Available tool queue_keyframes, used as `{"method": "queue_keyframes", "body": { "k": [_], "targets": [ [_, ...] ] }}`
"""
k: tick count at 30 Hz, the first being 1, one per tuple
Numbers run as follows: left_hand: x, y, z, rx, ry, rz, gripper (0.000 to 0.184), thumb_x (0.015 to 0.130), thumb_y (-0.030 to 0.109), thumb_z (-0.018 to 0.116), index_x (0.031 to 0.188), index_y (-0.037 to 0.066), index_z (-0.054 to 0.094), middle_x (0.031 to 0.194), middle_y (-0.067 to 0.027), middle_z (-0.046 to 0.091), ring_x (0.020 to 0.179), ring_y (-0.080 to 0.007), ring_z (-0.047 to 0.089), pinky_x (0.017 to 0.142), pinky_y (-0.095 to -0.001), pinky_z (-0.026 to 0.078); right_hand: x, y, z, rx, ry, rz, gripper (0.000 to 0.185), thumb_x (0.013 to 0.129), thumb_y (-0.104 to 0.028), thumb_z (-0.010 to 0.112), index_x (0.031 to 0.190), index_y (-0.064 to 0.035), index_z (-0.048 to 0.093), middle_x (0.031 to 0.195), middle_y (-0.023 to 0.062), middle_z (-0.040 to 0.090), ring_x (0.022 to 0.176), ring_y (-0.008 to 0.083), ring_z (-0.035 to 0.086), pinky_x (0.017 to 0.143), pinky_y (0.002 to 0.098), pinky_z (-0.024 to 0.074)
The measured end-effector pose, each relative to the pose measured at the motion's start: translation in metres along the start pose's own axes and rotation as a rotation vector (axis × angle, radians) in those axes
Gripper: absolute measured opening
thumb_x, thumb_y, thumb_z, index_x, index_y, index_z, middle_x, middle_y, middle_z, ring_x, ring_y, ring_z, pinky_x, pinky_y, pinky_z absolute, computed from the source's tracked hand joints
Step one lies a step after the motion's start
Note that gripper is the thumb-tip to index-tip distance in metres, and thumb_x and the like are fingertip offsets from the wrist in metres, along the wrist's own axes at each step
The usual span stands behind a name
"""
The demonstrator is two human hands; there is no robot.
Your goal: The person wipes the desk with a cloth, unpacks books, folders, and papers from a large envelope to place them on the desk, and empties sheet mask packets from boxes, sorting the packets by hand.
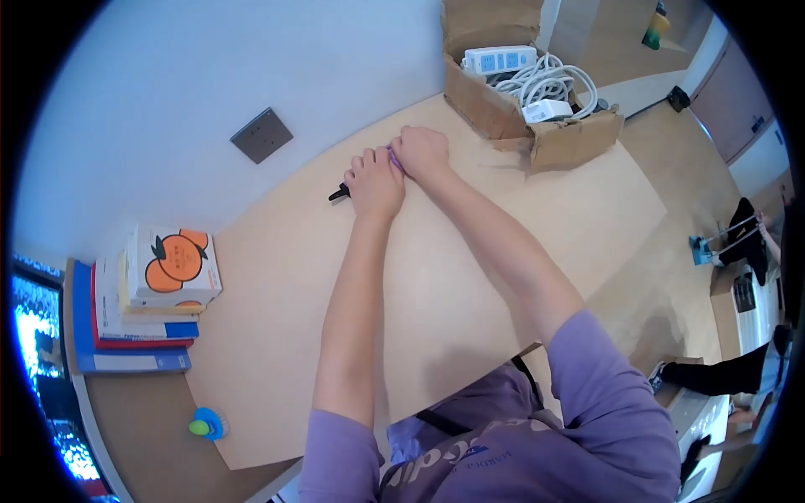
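Both my hands are together over the far part of the light wooden table (453,310). My left hand (376,186) is closed around a dark object (339,194), whose black tip sticks out on its left side. Close against it, my right hand (422,152) is closed too, with a bit of purple (394,158) showing between the two hands. Most of what they hold is covered by the fingers, so its full shape cannot be made out.
An open cardboard box (579,142) with a white power strip (501,59) and coiled cables stands at the back right. Folders (138,359) and an orange-printed box (176,264) are stacked left. A blue-green item (208,425) lies front left. People are at the far right.
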State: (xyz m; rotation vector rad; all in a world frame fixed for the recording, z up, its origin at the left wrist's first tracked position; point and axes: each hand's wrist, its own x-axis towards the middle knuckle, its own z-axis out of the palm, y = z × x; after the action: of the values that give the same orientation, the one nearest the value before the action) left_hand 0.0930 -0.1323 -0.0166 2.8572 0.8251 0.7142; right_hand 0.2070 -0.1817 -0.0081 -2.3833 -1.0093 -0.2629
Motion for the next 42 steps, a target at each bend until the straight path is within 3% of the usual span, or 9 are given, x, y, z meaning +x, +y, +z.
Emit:
{"method": "queue_keyframes", "body": {
  "k": [17,23,27,30,33,36,39,42],
  "targets": [
    [-0.127,0.001,-0.056,-0.022,0.032,0.06,0.023,0.094,0.023,0.049,0.112,0.01,0.057,0.112,-0.0092,0.057,0.105,-0.0298,0.052,0.088,-0.0471,0.039,-0.122,-0.033,-0.044,-0.037,-0.08,-0.113,0.034,0.09,-0.031,0.048,0.085,-0.0066,0.071,0.083,0.0164,0.071,0.08,0.033,0.069,0.073,0.0444,0.0536],
    [-0.211,-0.009,-0.112,-0.144,-0.021,0.237,0.016,0.092,0.024,0.055,0.099,0.009,0.057,0.101,-0.0107,0.057,0.099,-0.0306,0.053,0.087,-0.0452,0.039,-0.204,-0.038,-0.077,0.022,-0.11,-0.419,0.027,0.089,-0.027,0.053,0.08,-0.0048,0.064,0.073,0.017,0.067,0.07,0.0351,0.067,0.065,0.0472,0.0522],
    [-0.274,-0.012,-0.177,-0.295,-0.326,0.318,0.017,0.089,0.026,0.062,0.087,0.01,0.055,0.089,-0.0082,0.054,0.092,-0.029,0.053,0.084,-0.042,0.04,-0.283,-0.045,-0.11,0.041,-0.274,-0.62,0.02,0.088,-0.024,0.056,0.084,-0.0051,0.059,0.067,0.0141,0.065,0.061,0.0331,0.065,0.056,0.047,0.0505],
    [-0.305,-0.021,-0.206,-0.399,-0.451,0.36,0.018,0.087,0.024,0.067,0.086,0.01,0.056,0.085,-0.0058,0.054,0.089,-0.0278,0.053,0.08,-0.0415,0.04,-0.313,-0.052,-0.126,0.093,-0.327,-0.744,0.016,0.088,-0.022,0.057,0.084,-0.0058,0.057,0.061,0.0104,0.061,0.057,0.0318,0.063,0.053,0.0447,0.0499],
    [-0.32,-0.037,-0.22,-0.483,-0.472,0.301,0.018,0.084,0.021,0.07,0.091,0.009,0.059,0.094,-0.0073,0.057,0.094,-0.0286,0.054,0.082,-0.0441,0.043,-0.312,-0.055,-0.124,0.131,-0.355,-0.854,0.016,0.087,-0.022,0.06,0.084,-0.0064,0.056,0.062,0.0098,0.06,0.058,0.0287,0.063,0.052,0.0413,0.0499],
    [-0.33,-0.042,-0.234,-0.473,-0.186,0.098,0.026,0.081,0.017,0.072,0.103,0.008,0.061,0.111,-0.0101,0.059,0.105,-0.0294,0.055,0.091,-0.0444,0.045,-0.297,-0.057,-0.142,0.28,-0.463,-0.891,0.016,0.085,-0.022,0.064,0.089,-0.0077,0.058,0.07,0.0092,0.059,0.059,0.025,0.063,0.05,0.0385,0.049],
    [-0.325,-0.046,-0.219,-0.4,-0.096,0.111,0.037,0.081,0.018,0.072,0.114,0.007,0.06,0.123,-0.0122,0.057,0.115,-0.0299,0.054,0.1,-0.0424,0.043,-0.301,-0.062,-0.167,0.26,-0.396,-0.959,0.02,0.083,-0.022,0.066,0.096,-0.0087,0.06,0.077,0.0075,0.058,0.061,0.0228,0.062,0.049,0.0362,0.0479],
    [-0.319,-0.037,-0.196,-0.295,-0.149,0.293,0.043,0.08,0.018,0.072,0.119,0.006,0.059,0.124,-0.0123,0.057,0.119,-0.0295,0.053,0.101,-0.0417,0.043,-0.313,-0.056,-0.161,0.247,-0.414,-1.102,0.02,0.081,-0.02,0.067,0.097,-0.0094,0.062,0.078,0.0047,0.054,0.059,0.0205,0.061,0.048,0.0344,0.0468]
  ]
}}
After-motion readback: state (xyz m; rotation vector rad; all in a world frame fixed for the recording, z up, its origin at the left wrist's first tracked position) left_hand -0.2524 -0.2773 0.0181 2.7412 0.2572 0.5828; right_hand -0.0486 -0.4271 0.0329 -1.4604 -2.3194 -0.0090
